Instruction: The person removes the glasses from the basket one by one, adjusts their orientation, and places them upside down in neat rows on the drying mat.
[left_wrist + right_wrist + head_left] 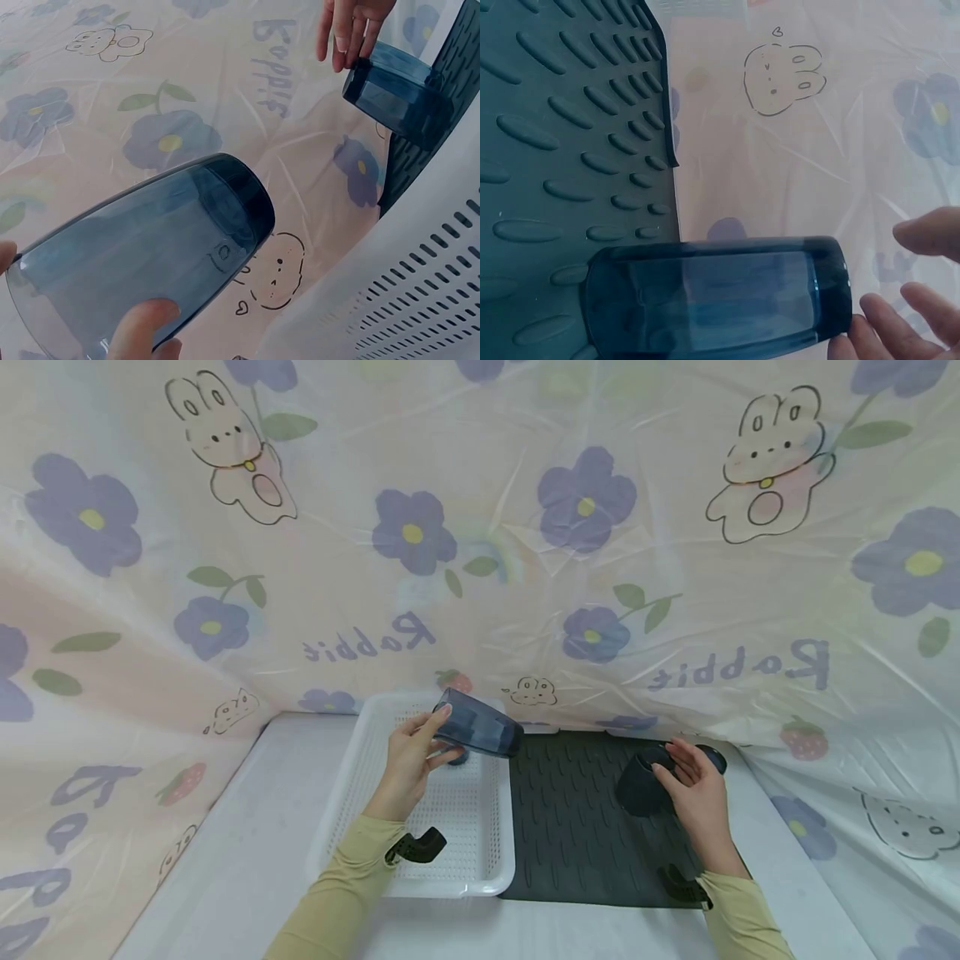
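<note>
In the head view my left hand [411, 760] grips a translucent blue tumbler [480, 724] by its wide end, tilted sideways above the white perforated basket [498, 860]. The left wrist view shows this tumbler [142, 255] up close, its thick dark base pointing away from the fingers. A second blue tumbler [637, 787] stands base up on the dark ridged mat [570, 827]. My right hand [701, 785] is beside that tumbler's base. In the right wrist view its thumb stands apart, and the fingertips [840, 346] are at the base of the tumbler [712, 300].
A dark rounded thing [714, 758] shows partly behind the right hand. Inside the basket, below the held tumbler, lies a small dark round thing [457, 758], mostly hidden. A patterned plastic curtain [495, 602] hangs behind the white table [277, 793].
</note>
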Motion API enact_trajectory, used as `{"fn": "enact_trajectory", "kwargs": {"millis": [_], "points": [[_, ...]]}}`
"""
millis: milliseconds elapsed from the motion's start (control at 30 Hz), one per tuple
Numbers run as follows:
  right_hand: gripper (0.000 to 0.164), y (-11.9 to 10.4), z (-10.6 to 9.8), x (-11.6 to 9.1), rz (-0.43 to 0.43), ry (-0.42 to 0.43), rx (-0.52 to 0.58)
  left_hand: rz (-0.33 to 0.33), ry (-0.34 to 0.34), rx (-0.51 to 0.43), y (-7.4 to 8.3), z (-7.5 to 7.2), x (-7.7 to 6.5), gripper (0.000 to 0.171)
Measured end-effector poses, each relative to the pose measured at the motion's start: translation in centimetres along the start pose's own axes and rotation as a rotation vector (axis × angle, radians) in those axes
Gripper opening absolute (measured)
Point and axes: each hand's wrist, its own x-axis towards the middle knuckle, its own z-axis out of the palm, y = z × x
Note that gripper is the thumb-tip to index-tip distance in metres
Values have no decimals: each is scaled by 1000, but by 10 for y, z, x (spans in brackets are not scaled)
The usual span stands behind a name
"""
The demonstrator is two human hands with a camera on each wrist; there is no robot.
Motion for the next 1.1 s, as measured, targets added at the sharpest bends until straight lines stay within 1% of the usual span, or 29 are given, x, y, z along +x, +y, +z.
{"fn": "enact_trajectory", "kwargs": {"millis": [200, 400, 667, 800, 967, 1100], "points": [[59, -1, 0, 1, -7, -3, 6, -15, -3, 8, -3, 3, 1, 65], [57, -1, 3, 4, 0, 11, 6, -6, -21, -24, -6, 7, 1, 63], [53, -4, 4, 4, 24, 41, 4, -20, -17, -43, -10, 13, 3, 60], [50, -7, 4, 4, 26, 49, 9, -25, -29, -73, -12, 15, 4, 61], [48, -13, 4, 3, 18, 50, 16, -43, -29, -91, -14, 16, 5, 63], [47, -18, 5, 2, -6, 47, 36, -55, -21, -92, -15, 20, 5, 65]]}}
